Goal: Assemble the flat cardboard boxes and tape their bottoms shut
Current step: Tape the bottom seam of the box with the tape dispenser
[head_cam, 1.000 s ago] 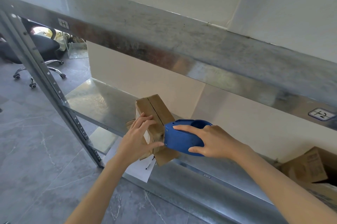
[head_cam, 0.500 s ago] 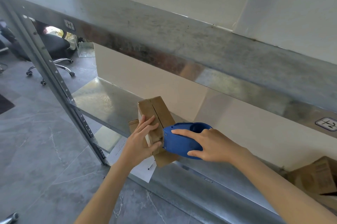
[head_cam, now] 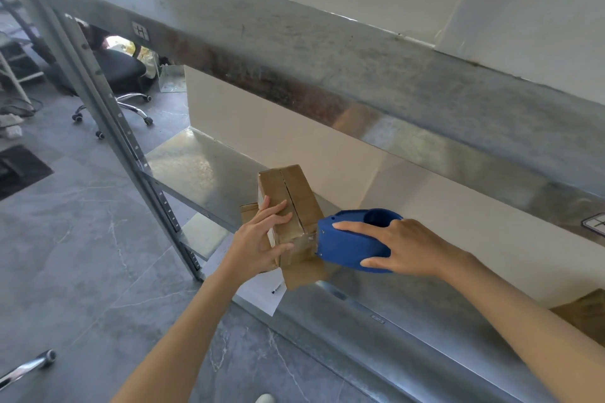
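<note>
A small brown cardboard box [head_cam: 291, 193] stands tilted on the metal shelf [head_cam: 376, 320], its closed bottom flaps facing up with a seam down the middle. My left hand [head_cam: 258, 242] grips its near left side, fingers over the top and thumb on the near face. My right hand [head_cam: 402, 245] holds a blue tape dispenser [head_cam: 347, 245] whose front edge sits against the box's near right corner. A short stretch of clear tape shows between dispenser and box.
A steel upright [head_cam: 131, 153] stands left of the box. An upper shelf beam [head_cam: 327, 75] runs overhead. A white paper [head_cam: 262, 291] hangs over the shelf's front edge. More cardboard [head_cam: 586, 314] lies at far right. An office chair [head_cam: 121, 75] stands behind on the grey floor.
My head has shifted, so the whole scene slid right and down. Both hands have kept their hold on the box and the dispenser; the dispenser stays at the box's near corner.
</note>
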A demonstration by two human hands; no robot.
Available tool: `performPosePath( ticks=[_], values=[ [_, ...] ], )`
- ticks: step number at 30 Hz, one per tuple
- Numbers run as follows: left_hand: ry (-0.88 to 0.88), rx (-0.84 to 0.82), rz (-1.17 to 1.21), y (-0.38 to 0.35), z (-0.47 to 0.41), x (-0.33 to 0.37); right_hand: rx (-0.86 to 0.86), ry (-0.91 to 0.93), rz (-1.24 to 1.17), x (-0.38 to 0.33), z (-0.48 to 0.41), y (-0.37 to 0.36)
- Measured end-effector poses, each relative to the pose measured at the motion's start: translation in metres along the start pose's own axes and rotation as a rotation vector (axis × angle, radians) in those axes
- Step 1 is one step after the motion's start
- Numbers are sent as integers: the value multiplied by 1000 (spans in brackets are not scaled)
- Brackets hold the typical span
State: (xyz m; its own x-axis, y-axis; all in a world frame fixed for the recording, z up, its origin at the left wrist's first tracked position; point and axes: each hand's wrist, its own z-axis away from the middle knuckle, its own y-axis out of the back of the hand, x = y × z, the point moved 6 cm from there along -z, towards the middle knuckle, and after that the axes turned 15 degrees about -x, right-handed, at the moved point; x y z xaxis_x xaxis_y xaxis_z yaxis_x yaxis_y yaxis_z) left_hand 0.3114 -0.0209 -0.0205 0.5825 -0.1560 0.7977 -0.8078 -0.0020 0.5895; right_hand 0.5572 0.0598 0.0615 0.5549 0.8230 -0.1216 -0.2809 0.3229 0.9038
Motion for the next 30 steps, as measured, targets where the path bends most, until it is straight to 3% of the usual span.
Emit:
performPosePath(
  ticks=[16, 30],
  values=[
    [-16, 8, -26, 0, 0, -1, -32, -150, -12, 41, 25, 4],
    [13, -12, 59, -2, 0, 0, -2, -288, 163, 8, -16, -3]
  ],
)
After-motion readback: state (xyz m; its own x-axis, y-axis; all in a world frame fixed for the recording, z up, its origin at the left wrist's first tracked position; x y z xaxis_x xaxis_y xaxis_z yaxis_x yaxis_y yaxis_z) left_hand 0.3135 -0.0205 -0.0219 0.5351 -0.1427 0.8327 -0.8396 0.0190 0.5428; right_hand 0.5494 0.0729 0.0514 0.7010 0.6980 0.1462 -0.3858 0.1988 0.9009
